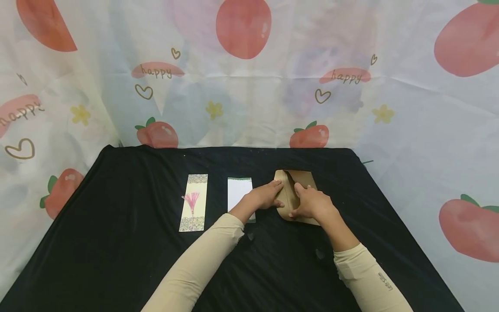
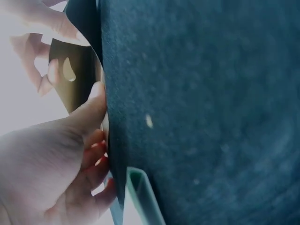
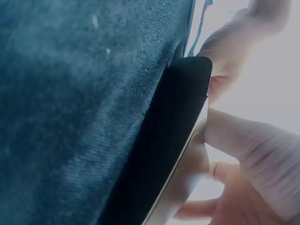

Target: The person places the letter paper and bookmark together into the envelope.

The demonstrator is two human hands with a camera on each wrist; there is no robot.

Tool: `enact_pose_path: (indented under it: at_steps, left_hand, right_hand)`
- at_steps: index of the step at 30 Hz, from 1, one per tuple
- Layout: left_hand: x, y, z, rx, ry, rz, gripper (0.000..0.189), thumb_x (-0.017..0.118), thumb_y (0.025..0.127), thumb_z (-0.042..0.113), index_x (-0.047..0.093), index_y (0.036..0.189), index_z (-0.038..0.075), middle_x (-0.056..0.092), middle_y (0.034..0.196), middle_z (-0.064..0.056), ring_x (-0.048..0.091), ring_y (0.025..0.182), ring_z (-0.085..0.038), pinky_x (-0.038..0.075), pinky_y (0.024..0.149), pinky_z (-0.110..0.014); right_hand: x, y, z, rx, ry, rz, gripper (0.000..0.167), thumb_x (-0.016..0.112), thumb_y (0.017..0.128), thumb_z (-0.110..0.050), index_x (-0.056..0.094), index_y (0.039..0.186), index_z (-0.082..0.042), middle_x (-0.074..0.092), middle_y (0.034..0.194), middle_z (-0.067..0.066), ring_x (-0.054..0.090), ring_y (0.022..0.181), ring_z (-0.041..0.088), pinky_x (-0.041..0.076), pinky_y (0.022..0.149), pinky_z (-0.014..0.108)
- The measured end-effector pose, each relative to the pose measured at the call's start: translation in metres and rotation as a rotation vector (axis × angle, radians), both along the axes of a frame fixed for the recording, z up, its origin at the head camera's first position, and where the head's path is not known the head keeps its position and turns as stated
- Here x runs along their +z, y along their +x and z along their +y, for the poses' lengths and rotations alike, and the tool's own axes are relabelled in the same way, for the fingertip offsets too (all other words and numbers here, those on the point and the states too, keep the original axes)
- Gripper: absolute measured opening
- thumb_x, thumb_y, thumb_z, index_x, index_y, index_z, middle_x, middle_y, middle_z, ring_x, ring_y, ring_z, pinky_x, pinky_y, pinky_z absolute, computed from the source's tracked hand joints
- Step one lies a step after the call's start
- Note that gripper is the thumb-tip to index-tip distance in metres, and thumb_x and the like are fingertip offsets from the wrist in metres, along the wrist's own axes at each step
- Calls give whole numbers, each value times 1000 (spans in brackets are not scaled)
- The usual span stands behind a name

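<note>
A brown paper envelope [image 1: 305, 177] lies at the right of the black cloth, its flap [image 1: 287, 197] raised and a dark gap showing at its mouth. My left hand [image 1: 264, 196] rests against the flap's left side, thumb and fingers spread along it. In the left wrist view its thumb [image 2: 96, 99] touches the paper edge. My right hand [image 1: 313, 203] holds the envelope at the mouth, thumb at the near end of the flap, fingers by the gap. Its thumb [image 3: 227, 133] lies on the brown paper in the right wrist view. The envelope's inside is mostly hidden.
Left of the envelope, a white card [image 1: 238, 190] with green edges lies partly under my left forearm. Farther left is a cream bookmark [image 1: 196, 197] with a pink tassel [image 1: 191, 200]. A fruit-printed curtain [image 1: 249, 108] hangs behind the black cloth [image 1: 117, 242].
</note>
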State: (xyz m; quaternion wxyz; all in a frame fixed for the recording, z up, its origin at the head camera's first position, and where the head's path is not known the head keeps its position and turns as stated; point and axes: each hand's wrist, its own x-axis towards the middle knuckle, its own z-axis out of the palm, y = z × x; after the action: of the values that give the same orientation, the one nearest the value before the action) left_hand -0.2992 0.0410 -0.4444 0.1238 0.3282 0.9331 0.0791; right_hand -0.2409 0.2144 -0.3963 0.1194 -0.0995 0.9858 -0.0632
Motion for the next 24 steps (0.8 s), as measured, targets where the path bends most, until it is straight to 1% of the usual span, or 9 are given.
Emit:
enact_pose_path:
  at_steps: [3, 6, 9, 11, 13, 15, 18, 21, 24]
  left_hand:
    - [-1, 1, 0, 26, -25, 32, 78, 61, 102, 49, 32, 163, 8, 24, 169, -6, 24, 153, -18, 31, 117, -30]
    - [-2, 3, -1, 44, -40, 65, 78, 61, 101, 51, 34, 163, 11, 26, 169, -5, 27, 152, -16, 37, 114, -31]
    - [-3, 4, -1, 38, -44, 95, 76, 61, 101, 50, 36, 162, 11, 28, 168, -5, 29, 151, -16, 39, 112, -31]
    - [-2, 5, -1, 29, -55, 125, 75, 62, 101, 50, 38, 161, 11, 30, 167, -5, 33, 149, -17, 39, 112, -32]
    - [-1, 6, 0, 25, -71, 158, 74, 63, 101, 50, 41, 160, 11, 33, 166, -5, 38, 147, -18, 41, 111, -32]
    - [0, 7, 0, 25, -94, 200, 72, 64, 100, 51, 45, 157, 11, 37, 163, -5, 48, 139, -20, 46, 106, -34]
    - [3, 8, 1, 30, -114, 237, 68, 66, 99, 52, 51, 153, 12, 41, 161, -4, 57, 130, -21, 51, 99, -35]
    - [5, 10, 0, 37, -118, 238, 67, 68, 99, 51, 53, 151, 13, 42, 160, -5, 57, 130, -21, 53, 96, -36]
    - [8, 12, -2, 48, -116, 221, 69, 68, 99, 49, 49, 155, 14, 40, 162, -5, 47, 141, -19, 51, 100, -37]
  right_hand:
    - [-2, -2, 0, 15, -16, -14, 74, 90, 79, -40, 51, 131, -3, 59, 122, 30, 63, 98, 48, 51, 78, 63]
    - [-4, -2, -1, 28, -39, -23, 70, 90, 79, -39, 51, 127, -5, 61, 119, 26, 63, 95, 44, 51, 76, 60]
    - [-4, -1, 1, 40, -57, -18, 69, 91, 78, -38, 52, 124, -5, 60, 119, 27, 63, 95, 44, 51, 76, 59]
    - [-4, -1, 2, 51, -65, -12, 68, 92, 78, -36, 52, 122, -4, 60, 115, 26, 62, 93, 43, 51, 75, 58]
    - [-4, 0, 2, 64, -71, -8, 66, 92, 77, -35, 52, 120, -4, 60, 110, 24, 62, 90, 42, 51, 75, 56]
    - [-5, 0, 2, 72, -75, -3, 64, 92, 77, -35, 52, 117, -4, 60, 105, 21, 62, 87, 39, 51, 74, 54]
    - [-4, -1, 2, 76, -77, 2, 63, 92, 77, -35, 52, 114, -4, 59, 102, 19, 61, 85, 38, 51, 73, 53]
    - [-4, -2, 2, 63, -72, 1, 63, 93, 77, -35, 52, 114, -5, 59, 104, 20, 61, 86, 38, 51, 73, 53]
    - [-5, -3, 2, 52, -66, -3, 62, 92, 77, -35, 52, 115, -5, 60, 107, 21, 62, 87, 38, 51, 72, 53]
